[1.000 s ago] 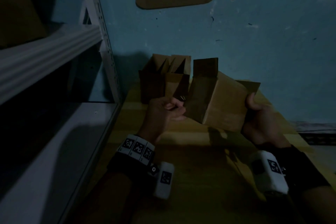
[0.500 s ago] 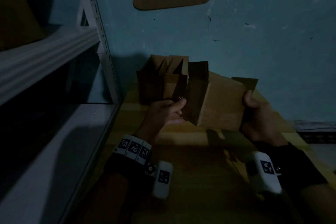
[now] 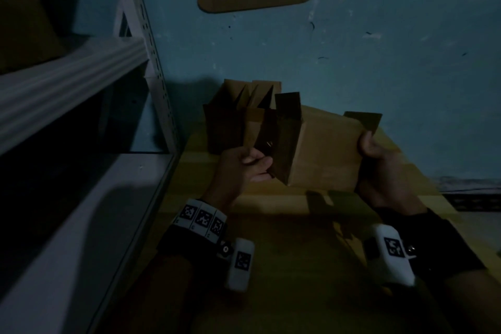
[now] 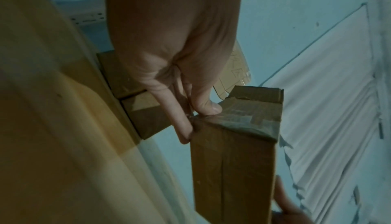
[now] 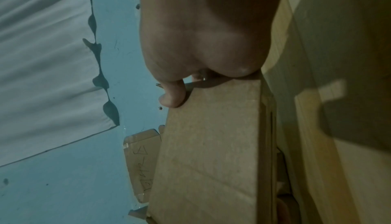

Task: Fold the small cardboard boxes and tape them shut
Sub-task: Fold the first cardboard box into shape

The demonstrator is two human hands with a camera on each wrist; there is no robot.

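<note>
While the left hand (image 4: pixel 169 63) pinches a taped corner of the cardboard box (image 3: pixel 325 154) and the right hand (image 3: pixel 379 160) grips its far end, the box hangs just above the tabletop (image 3: pixel 298 238). One end looks taped, but flaps at the top stand open, so closing remains. Other boxes (image 3: pixel 238 119) stand behind, flaps up, apparently unsealed.

Storeroom, metal shelving (image 3: pixel 81 76), stacked cardboard boxes (image 3: pixel 238 114)

Head view very dim, noisy, hard shadows on table (image 3: pixel 298 266) at 6 o'clock, wrist views brighter, soft, edges warped
</note>
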